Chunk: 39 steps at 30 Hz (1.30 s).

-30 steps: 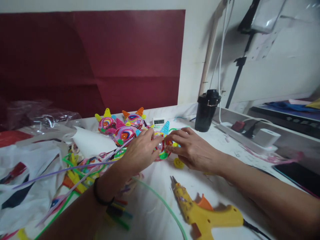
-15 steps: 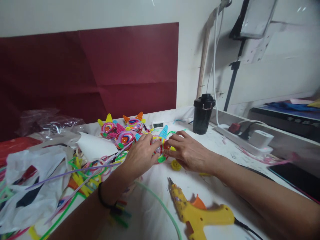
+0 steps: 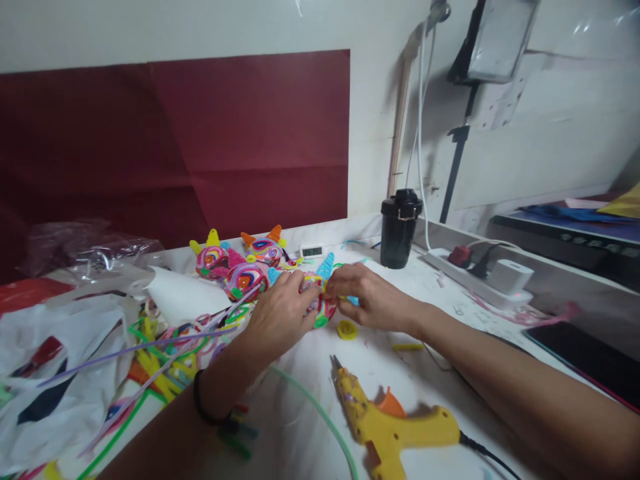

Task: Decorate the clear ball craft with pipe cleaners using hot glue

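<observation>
Between my two hands is a colourful pipe-cleaner animal head (image 3: 323,313) with light blue horns, partly hidden by fingers. My left hand (image 3: 285,310) is closed around its left side. At its right side, my right hand (image 3: 370,297) has its fingertips pressed together against the head; any small piece between them is hidden. A bit of blue shows under the right fingers. Just below lies a yellow pipe-cleaner coil (image 3: 347,330). Similar horned heads (image 3: 247,279) sit behind my left hand.
A yellow glue gun (image 3: 395,427) lies in front, its nozzle toward my hands. Pipe cleaners and a white plastic bag (image 3: 95,407) crowd the left. Toward the right are a black cup (image 3: 399,230), a power strip (image 3: 480,283) and a phone (image 3: 587,360). A small digital display (image 3: 312,252) stands behind.
My right hand's fingers have drawn closer together at the head's right side, uncovering more of the yellow coil. My left hand stays on the head. The view has shifted slightly right.
</observation>
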{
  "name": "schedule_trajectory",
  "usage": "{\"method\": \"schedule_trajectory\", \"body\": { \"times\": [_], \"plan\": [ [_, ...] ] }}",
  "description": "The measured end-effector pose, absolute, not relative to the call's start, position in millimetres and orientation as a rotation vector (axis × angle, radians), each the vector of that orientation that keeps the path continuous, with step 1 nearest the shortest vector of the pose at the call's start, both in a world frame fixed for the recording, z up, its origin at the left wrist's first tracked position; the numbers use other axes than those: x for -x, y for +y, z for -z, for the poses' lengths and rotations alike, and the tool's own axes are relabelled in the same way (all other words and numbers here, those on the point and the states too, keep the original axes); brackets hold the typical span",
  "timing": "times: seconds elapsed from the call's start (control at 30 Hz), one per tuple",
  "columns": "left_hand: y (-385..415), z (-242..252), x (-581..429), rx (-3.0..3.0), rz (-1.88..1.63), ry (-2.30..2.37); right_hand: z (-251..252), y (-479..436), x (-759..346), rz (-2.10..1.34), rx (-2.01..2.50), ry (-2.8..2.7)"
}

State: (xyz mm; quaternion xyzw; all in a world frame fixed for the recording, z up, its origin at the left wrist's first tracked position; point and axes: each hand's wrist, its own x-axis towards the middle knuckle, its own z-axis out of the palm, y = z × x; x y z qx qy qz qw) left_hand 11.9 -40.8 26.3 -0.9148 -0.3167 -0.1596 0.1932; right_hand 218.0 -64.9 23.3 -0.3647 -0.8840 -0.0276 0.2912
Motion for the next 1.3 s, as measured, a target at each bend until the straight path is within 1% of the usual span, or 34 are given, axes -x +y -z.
{"method": "schedule_trajectory", "body": {
  "times": [0.1, 0.3, 0.8, 1.1, 1.3],
  "plan": [
    [-41, -26, -12, 2.568, 0.456, -0.876, -23, -55, -217, 0.003, 1.027, -2.228],
    [-37, -21, -10, 2.524, 0.496, -0.849, -27, -42, -209, -0.022, 1.098, -2.201],
    [-40, -25, -13, 2.520, 0.393, -0.890, -25, -40, -213, 0.053, 1.083, -2.296],
    [-36, -20, -7, 2.536, 0.480, -0.828, -22, -41, -213, 0.100, 1.098, -2.300],
    [-34, -21, -3, 2.576, 0.473, -0.830, -23, -44, -209, 0.138, 1.126, -2.315]
  ]
}}
